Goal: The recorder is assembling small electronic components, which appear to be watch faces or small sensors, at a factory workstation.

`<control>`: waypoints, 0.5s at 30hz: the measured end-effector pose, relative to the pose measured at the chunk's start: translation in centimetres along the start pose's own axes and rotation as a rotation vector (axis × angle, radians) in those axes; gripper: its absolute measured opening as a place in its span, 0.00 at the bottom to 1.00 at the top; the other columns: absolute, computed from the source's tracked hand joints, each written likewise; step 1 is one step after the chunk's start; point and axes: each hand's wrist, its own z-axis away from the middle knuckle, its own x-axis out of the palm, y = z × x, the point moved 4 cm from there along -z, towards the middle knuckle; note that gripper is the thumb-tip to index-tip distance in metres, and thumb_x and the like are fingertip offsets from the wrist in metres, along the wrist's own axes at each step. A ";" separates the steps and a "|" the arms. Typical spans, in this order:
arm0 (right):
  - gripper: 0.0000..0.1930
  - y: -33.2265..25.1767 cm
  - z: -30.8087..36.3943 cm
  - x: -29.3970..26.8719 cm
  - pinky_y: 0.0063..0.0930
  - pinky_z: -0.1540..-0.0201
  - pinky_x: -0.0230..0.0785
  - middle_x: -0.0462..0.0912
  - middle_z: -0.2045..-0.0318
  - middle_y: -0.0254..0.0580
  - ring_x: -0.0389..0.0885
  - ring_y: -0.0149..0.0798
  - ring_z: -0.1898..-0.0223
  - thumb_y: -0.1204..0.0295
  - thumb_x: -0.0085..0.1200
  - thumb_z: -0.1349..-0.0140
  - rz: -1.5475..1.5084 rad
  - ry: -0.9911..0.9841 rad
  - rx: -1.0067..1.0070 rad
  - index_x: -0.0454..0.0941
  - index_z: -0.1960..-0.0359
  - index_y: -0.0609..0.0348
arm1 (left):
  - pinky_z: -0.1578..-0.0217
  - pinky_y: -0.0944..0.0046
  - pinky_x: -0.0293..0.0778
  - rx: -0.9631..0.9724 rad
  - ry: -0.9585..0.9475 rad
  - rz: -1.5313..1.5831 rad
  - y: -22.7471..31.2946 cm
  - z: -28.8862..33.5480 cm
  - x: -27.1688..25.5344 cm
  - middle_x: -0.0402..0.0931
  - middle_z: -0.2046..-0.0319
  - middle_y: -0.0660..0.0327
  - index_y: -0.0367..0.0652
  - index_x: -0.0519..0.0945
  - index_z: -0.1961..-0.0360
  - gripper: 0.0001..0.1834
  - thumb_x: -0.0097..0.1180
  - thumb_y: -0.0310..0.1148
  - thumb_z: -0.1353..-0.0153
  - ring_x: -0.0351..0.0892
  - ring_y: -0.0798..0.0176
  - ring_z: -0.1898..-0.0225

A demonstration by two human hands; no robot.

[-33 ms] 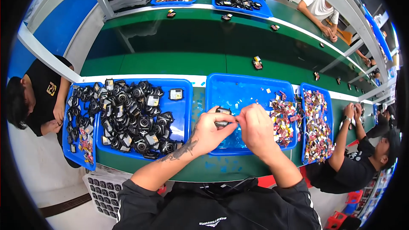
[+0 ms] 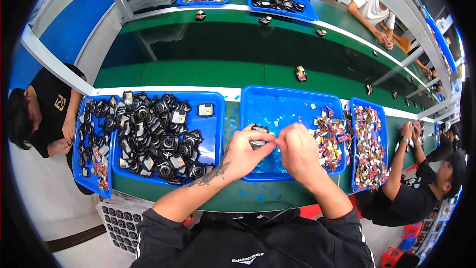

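Note:
My left hand [image 2: 246, 150] is closed around a small black watch case [image 2: 259, 136], tilted and partly covered by the fingers. Its thumb and forefinger reach to the right. There my right hand [image 2: 299, 151] meets them in a pinch. Whatever lies between the right fingertips is hidden or too small to name. Both hands are above a blue tray [image 2: 292, 94] with scraps of clear blue film and, at its right side, a heap of small pink and yellow parts [image 2: 329, 139].
Left of it, another blue tray [image 2: 213, 134] carries a pile of black watch cases [image 2: 163, 139]. A narrow tray of small parts [image 2: 369, 149] stands on the right. Beyond runs a green conveyor belt [image 2: 198, 44] with scattered pieces. Co-workers sit on both sides and opposite.

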 end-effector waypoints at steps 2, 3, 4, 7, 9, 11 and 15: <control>0.06 -0.2 1.0 -0.4 0.37 0.69 0.71 0.77 0.72 0.47 0.79 0.49 0.71 0.82 0.56 0.44 -0.118 -0.031 0.039 0.71 0.68 0.60 | 0.74 0.77 0.70 0.027 0.037 0.046 -0.2 -0.2 -0.1 0.79 0.68 0.61 0.35 0.85 0.63 0.07 0.64 0.27 0.42 0.76 0.75 0.67; 0.07 0.0 1.4 -0.4 0.39 0.69 0.72 0.78 0.72 0.46 0.80 0.50 0.70 0.79 0.58 0.45 -0.236 -0.059 0.082 0.72 0.67 0.59 | 0.74 0.77 0.70 0.026 0.042 0.044 -0.1 -0.2 -0.3 0.79 0.68 0.61 0.35 0.85 0.63 0.07 0.64 0.27 0.42 0.76 0.75 0.67; 0.07 1.4 1.9 -0.3 0.39 0.69 0.73 0.80 0.72 0.46 0.81 0.52 0.70 0.80 0.57 0.44 -0.190 -0.065 0.255 0.73 0.66 0.60 | 0.76 0.77 0.69 -0.060 0.016 0.047 -0.1 -0.2 -0.5 0.79 0.68 0.61 0.34 0.85 0.63 0.07 0.63 0.27 0.42 0.75 0.75 0.70; 0.12 4.7 1.5 0.0 0.32 0.64 0.73 0.78 0.62 0.49 0.81 0.44 0.65 0.83 0.54 0.42 -0.189 -0.098 0.365 0.76 0.56 0.62 | 0.79 0.76 0.66 -0.225 -0.040 0.171 -0.6 -0.1 -0.3 0.79 0.69 0.62 0.35 0.84 0.62 0.08 0.62 0.27 0.40 0.72 0.76 0.76; 0.15 4.1 1.5 0.6 0.24 0.61 0.72 0.76 0.56 0.46 0.78 0.35 0.63 0.84 0.54 0.41 -0.546 -0.175 0.293 0.78 0.52 0.62 | 0.81 0.75 0.64 -0.306 -0.079 0.297 -1.0 0.0 -0.2 0.79 0.70 0.63 0.35 0.84 0.61 0.08 0.61 0.28 0.40 0.70 0.76 0.78; 0.14 3.1 1.6 1.2 0.20 0.59 0.72 0.76 0.57 0.41 0.77 0.30 0.59 0.85 0.54 0.41 -0.819 -0.151 0.426 0.80 0.54 0.63 | 0.81 0.76 0.65 -0.373 -0.198 0.415 -1.1 0.1 0.0 0.79 0.71 0.63 0.35 0.83 0.58 0.10 0.61 0.28 0.39 0.70 0.77 0.79; 0.12 3.4 2.2 1.8 0.24 0.63 0.72 0.80 0.60 0.41 0.79 0.33 0.58 0.83 0.59 0.44 -1.029 -0.065 0.430 0.83 0.58 0.61 | 0.78 0.77 0.65 -0.391 -0.300 0.363 -1.4 0.3 0.2 0.79 0.66 0.63 0.38 0.79 0.50 0.13 0.55 0.27 0.35 0.71 0.78 0.74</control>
